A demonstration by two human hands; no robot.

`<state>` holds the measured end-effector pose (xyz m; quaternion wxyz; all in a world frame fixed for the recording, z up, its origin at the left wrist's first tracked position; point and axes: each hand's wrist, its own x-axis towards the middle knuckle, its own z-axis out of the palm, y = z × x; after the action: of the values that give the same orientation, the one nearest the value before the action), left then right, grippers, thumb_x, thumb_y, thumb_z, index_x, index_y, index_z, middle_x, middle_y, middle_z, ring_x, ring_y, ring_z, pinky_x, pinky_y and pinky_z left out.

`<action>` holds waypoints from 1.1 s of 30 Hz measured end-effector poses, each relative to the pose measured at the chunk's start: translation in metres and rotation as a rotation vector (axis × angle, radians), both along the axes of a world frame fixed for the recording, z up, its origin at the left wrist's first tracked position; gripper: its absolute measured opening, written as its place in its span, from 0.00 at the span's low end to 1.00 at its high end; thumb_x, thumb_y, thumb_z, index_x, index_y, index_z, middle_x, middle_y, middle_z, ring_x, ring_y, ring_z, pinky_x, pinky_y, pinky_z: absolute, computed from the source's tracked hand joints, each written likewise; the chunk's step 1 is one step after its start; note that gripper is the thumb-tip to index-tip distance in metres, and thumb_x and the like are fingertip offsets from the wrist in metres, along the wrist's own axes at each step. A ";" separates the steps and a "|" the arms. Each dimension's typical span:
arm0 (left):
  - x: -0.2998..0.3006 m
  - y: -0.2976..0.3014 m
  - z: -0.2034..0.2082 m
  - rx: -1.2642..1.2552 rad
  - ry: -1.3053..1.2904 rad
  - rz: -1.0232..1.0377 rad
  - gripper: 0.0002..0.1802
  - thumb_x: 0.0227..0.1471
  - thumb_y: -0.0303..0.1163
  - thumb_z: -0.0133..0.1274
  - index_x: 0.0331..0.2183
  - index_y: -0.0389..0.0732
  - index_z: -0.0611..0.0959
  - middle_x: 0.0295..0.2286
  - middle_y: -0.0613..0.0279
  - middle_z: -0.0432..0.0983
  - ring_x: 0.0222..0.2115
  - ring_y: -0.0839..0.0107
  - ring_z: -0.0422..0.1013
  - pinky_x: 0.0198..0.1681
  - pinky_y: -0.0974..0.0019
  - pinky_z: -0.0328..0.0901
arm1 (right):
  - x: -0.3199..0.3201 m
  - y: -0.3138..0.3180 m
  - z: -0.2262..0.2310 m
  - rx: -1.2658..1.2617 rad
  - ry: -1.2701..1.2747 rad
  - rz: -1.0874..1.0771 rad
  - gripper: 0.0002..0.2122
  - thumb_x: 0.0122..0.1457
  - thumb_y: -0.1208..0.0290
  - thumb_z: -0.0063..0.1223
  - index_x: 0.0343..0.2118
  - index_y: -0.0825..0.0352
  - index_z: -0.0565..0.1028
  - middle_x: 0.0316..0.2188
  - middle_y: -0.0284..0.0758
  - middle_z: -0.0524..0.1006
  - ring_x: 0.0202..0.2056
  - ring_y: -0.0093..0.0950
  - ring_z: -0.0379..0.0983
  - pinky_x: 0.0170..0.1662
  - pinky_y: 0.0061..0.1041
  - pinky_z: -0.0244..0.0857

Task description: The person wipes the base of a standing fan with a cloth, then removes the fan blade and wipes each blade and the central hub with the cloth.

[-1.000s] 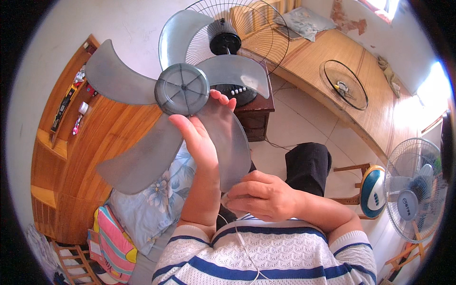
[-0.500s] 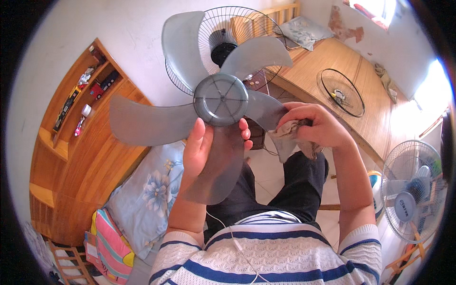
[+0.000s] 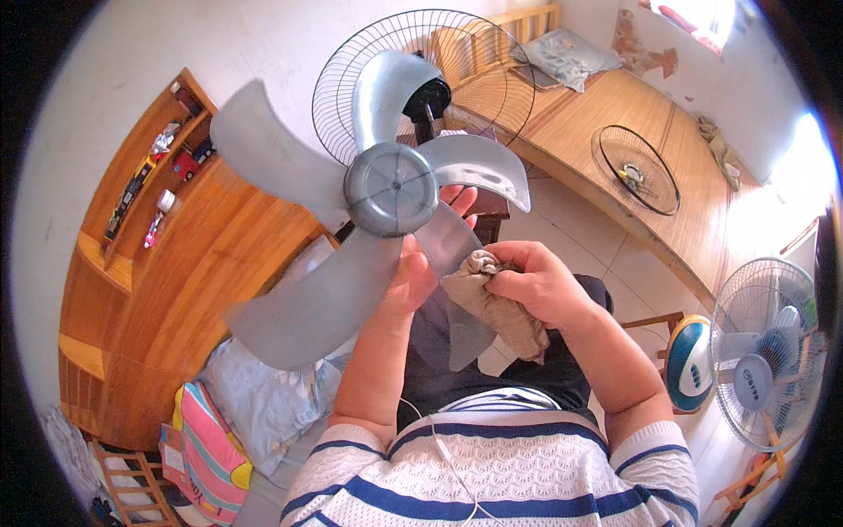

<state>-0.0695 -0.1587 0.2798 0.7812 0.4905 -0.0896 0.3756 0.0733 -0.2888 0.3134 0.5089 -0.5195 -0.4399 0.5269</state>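
A grey, translucent fan blade with several wide vanes is held up in front of me, its round hub turned toward me. My left hand grips it just below the hub, thumb on the near side and fingertips showing behind. A beige-grey cloth is bunched in my right hand. The cloth lies against the vane that points down and right, covering part of it. Both hands are closed, and the right fingers are partly buried in the cloth.
Behind the blade stands a black fan motor with a wire rear guard. A front guard lies on the wooden bed. At right are another fan and a teal-white appliance. A wooden headboard is at left.
The fan blade has turned and shifted slightly left and down. My left hand has moved right with it. My right hand and the cloth have come left and lower, onto the downward vane.
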 end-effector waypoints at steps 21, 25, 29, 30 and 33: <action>0.016 -0.031 0.015 -0.165 -0.181 0.112 0.63 0.38 0.62 0.61 0.64 0.39 0.50 0.63 0.56 0.49 0.63 0.56 0.52 0.65 0.50 0.53 | -0.055 0.006 0.008 0.669 -1.226 -0.520 0.23 0.42 0.78 0.56 0.46 0.65 0.75 0.46 0.36 0.72 0.45 0.38 0.70 0.44 0.32 0.69; 0.021 -0.030 0.013 -0.239 -0.203 0.159 0.67 0.33 0.61 0.61 0.64 0.36 0.47 0.65 0.53 0.42 0.65 0.55 0.45 0.67 0.52 0.47 | -0.063 0.008 -0.001 0.672 -1.196 -0.494 0.22 0.44 0.78 0.55 0.46 0.66 0.75 0.47 0.37 0.72 0.45 0.38 0.69 0.45 0.32 0.69; 0.021 -0.025 0.015 -0.298 -0.284 0.112 0.68 0.33 0.56 0.65 0.64 0.37 0.44 0.65 0.50 0.37 0.67 0.56 0.34 0.70 0.55 0.39 | -0.060 0.010 -0.004 0.816 -1.079 -0.398 0.19 0.44 0.79 0.55 0.44 0.66 0.76 0.45 0.37 0.73 0.44 0.37 0.70 0.45 0.30 0.69; 0.019 -0.023 0.017 -0.297 -0.289 0.101 0.68 0.33 0.55 0.65 0.64 0.36 0.44 0.65 0.50 0.37 0.67 0.55 0.35 0.70 0.55 0.39 | -0.056 0.010 -0.003 0.853 -1.028 -0.342 0.19 0.44 0.78 0.54 0.43 0.66 0.77 0.45 0.37 0.72 0.45 0.36 0.70 0.45 0.29 0.69; 0.016 -0.017 0.021 -0.294 -0.321 0.096 0.65 0.35 0.55 0.66 0.63 0.36 0.48 0.65 0.47 0.40 0.66 0.53 0.38 0.69 0.54 0.42 | -0.051 0.005 -0.006 0.897 -0.879 -0.208 0.18 0.43 0.80 0.55 0.42 0.66 0.77 0.44 0.36 0.73 0.45 0.35 0.70 0.46 0.28 0.70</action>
<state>-0.0535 -0.1760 0.3005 0.8011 0.3090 -0.1336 0.4948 0.0222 -0.2834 0.3075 0.4975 -0.4638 -0.7327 -0.0231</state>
